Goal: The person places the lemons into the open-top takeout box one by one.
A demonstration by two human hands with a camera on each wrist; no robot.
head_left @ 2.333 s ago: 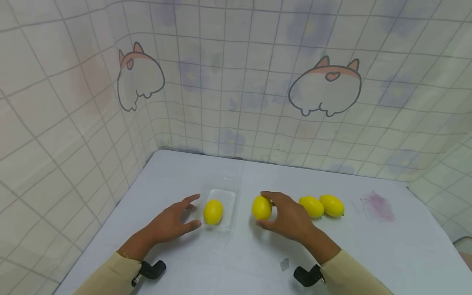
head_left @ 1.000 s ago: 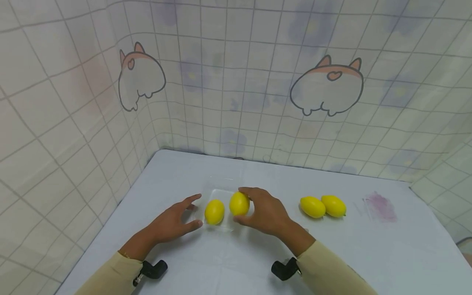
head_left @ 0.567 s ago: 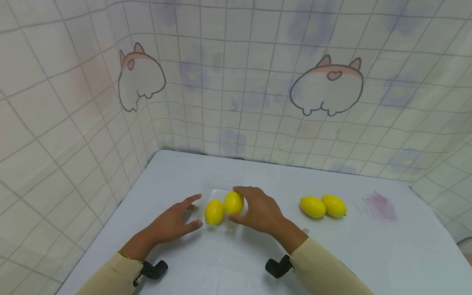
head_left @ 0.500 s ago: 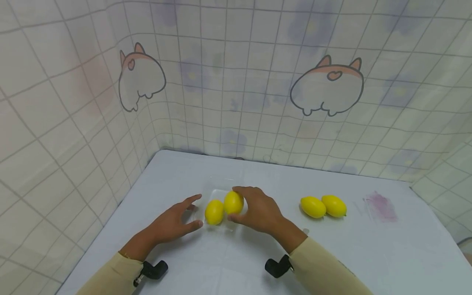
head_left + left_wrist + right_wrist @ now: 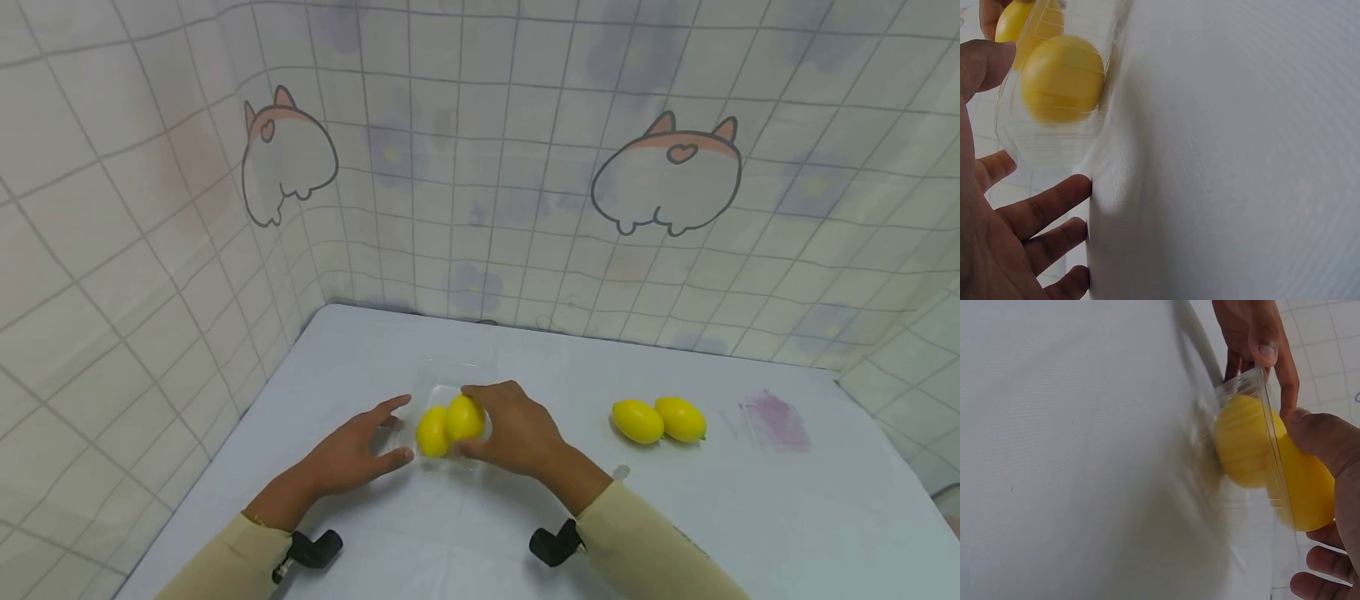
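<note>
My right hand holds a yellow lemon between thumb and fingers, over the right part of a clear plastic container. In the right wrist view this held lemon sits partly below the container's rim, against another lemon inside. That other lemon lies in the near left part of the container in the head view. At the container's left side is my left hand, fingers spread and thumb apart. The left wrist view shows its thumb right at the rim.
Two more lemons, one on the left and one on the right, lie side by side on the white table. A pink stain marks the cloth farther right. A grid-patterned curtain stands behind the table.
My right hand has carried its lemon leftward from beside the container to over it, then lowered it against the lemon inside. My left hand has hardly moved.
</note>
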